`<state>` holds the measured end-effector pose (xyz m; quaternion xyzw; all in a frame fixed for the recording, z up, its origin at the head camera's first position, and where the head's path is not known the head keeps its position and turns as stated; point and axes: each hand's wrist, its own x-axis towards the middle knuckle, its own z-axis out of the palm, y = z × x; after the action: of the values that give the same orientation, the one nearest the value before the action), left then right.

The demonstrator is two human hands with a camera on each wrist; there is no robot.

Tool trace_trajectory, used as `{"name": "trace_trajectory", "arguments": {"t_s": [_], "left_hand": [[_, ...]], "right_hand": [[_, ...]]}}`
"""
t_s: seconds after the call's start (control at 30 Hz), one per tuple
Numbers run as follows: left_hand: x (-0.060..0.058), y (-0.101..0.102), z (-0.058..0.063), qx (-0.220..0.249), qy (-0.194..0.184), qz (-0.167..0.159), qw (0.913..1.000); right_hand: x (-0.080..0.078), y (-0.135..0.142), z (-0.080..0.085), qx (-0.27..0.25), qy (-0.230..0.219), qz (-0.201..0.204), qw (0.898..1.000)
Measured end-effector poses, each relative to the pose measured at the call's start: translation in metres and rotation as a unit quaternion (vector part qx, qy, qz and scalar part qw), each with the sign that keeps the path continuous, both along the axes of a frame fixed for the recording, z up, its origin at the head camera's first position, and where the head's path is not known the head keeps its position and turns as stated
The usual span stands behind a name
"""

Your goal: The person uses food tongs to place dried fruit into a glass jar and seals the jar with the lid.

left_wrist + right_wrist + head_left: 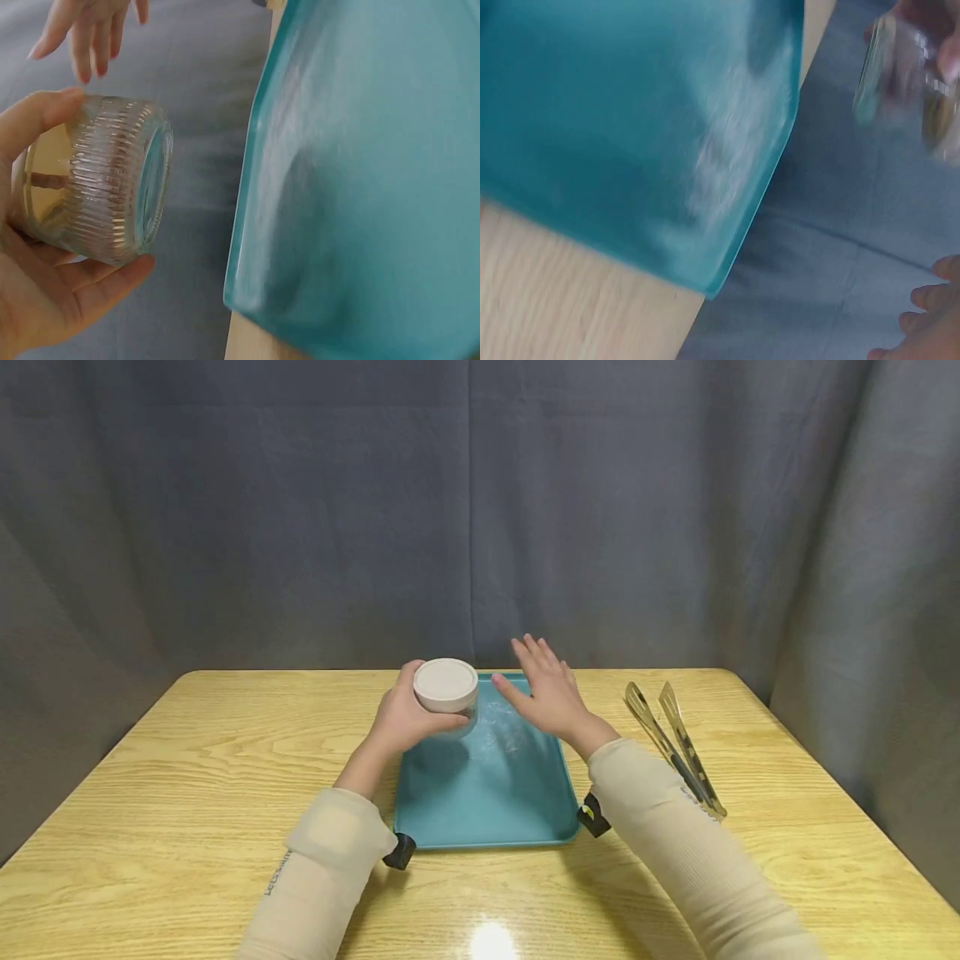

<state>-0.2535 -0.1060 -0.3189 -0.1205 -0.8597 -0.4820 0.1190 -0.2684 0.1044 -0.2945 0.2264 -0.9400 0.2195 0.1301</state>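
Observation:
A ribbed clear glass jar [112,176] with a white lid [446,682] is gripped in my left hand [408,714], the thumb on one side and the fingers round the other. It is held up over the far left part of a teal tray [487,793]. In the left wrist view the jar's glass base faces the tray. My right hand [549,693] hovers to the right of the jar, fingers straight and spread, holding nothing. Its fingertips [922,296] show at the lower right edge of the right wrist view, apart from the jar.
Metal tongs [678,752] with slotted ends and dark handles lie spread on the wooden table [225,777], right of the tray. A grey curtain [465,510] hangs behind the table's far edge and along both sides.

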Motion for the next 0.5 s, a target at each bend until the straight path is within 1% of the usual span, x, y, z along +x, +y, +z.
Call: {"name": "trace_trajectory", "arguments": {"t_s": [0.07, 0.17, 0.37, 0.5], "left_hand": [[0.000, -0.007, -0.001, -0.001, -0.004, 0.013, 0.9999], [0.001, -0.018, -0.002, -0.005, -0.005, 0.032, 0.9995], [0.004, -0.042, -0.004, -0.009, -0.003, 0.058, 0.9983], [0.005, -0.058, -0.010, -0.011, -0.014, 0.067, 0.9976]], "right_hand": [[-0.002, 0.005, 0.001, 0.034, 0.004, -0.023, 0.999], [-0.005, 0.011, -0.001, 0.060, -0.005, -0.043, 0.997], [-0.006, 0.016, -0.008, 0.094, -0.026, -0.052, 0.994], [-0.007, 0.019, -0.015, 0.119, -0.040, -0.060, 0.990]]}}
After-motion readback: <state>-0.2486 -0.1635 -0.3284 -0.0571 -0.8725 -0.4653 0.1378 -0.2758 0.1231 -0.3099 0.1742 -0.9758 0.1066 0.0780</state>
